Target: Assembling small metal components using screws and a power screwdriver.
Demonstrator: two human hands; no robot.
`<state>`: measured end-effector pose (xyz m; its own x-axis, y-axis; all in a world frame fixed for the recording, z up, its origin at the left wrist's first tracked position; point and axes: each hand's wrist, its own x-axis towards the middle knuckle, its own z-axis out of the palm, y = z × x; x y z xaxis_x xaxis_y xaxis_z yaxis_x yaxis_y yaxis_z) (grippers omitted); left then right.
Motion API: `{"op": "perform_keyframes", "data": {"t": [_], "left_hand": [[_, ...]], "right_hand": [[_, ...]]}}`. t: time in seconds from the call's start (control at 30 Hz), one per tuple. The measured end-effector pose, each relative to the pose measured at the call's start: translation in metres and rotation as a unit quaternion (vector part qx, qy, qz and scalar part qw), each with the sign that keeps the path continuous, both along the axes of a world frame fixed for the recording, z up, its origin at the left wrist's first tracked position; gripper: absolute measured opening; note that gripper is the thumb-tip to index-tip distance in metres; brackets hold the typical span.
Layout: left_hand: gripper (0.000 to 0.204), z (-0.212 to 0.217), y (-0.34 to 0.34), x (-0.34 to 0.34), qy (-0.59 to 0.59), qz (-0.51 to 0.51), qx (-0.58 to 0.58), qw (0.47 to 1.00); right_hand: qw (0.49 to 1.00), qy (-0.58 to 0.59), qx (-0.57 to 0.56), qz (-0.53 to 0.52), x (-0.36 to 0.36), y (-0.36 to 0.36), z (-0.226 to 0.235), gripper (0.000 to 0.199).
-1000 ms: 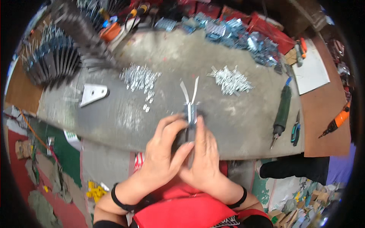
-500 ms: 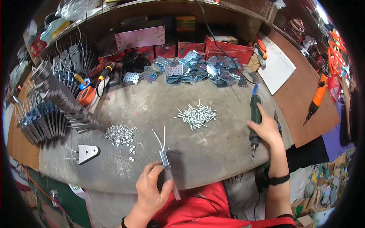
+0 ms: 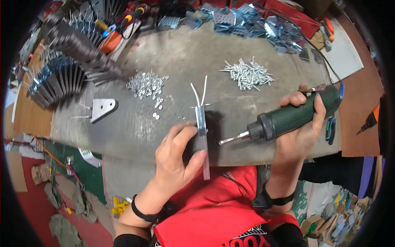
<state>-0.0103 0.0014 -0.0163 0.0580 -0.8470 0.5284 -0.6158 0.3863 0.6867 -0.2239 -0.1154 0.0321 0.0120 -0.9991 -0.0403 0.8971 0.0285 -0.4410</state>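
My left hand is closed on a narrow metal plate assembly at the table's near edge. Two white wires stick up from its far end, and its near end reaches toward my red apron. In my right hand is a dark green electric screwdriver, lifted off the table. The bit points left toward the plate assembly, with a gap between them. A triangular metal plate with white leads lies to the left. Small nuts and a heap of screws lie beyond my hands.
Stacked grey metal parts and a fanned row of wired plates stand at the left. Perforated bluish metal plates are piled at the back. Small cutters lie beyond my right hand, near orange-handled pliers farther back.
My right hand has picked the electric screwdriver up from the table and swung it toward the left hand, its bit now aimed left. The left hand still grips the plate assembly. The view has tilted downward.
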Motion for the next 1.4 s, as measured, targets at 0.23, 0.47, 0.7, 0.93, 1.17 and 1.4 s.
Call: {"op": "perform_keyframes", "data": {"t": [0.23, 0.47, 0.7, 0.93, 1.17, 1.4], "left_hand": [[0.050, -0.006, 0.002, 0.002, -0.006, 0.000, -0.012, 1.000], [0.048, -0.006, 0.003, 0.004, -0.014, 0.001, -0.011, 1.000], [0.035, 0.018, 0.000, 0.030, -0.053, 0.024, 0.041, 0.997], [0.021, 0.025, -0.012, 0.077, -0.309, 0.116, 0.111, 0.937], [0.020, 0.032, -0.020, 0.081, -0.384, 0.035, 0.104, 0.917], [0.014, 0.041, -0.014, 0.056, -0.071, -0.009, 0.086, 0.994]], "right_hand": [[0.996, -0.021, 0.044, -0.080, 0.018, 0.000, -0.040, 0.026], [0.995, -0.029, 0.053, -0.083, 0.027, 0.005, -0.034, 0.025], [0.997, -0.014, 0.032, -0.071, 0.020, 0.002, -0.042, 0.029], [0.992, 0.059, 0.042, -0.104, 0.024, 0.001, -0.040, 0.032], [0.991, 0.080, 0.040, -0.095, 0.022, 0.003, -0.044, 0.030], [0.993, 0.053, 0.048, -0.099, 0.026, 0.005, -0.040, 0.028]]}}
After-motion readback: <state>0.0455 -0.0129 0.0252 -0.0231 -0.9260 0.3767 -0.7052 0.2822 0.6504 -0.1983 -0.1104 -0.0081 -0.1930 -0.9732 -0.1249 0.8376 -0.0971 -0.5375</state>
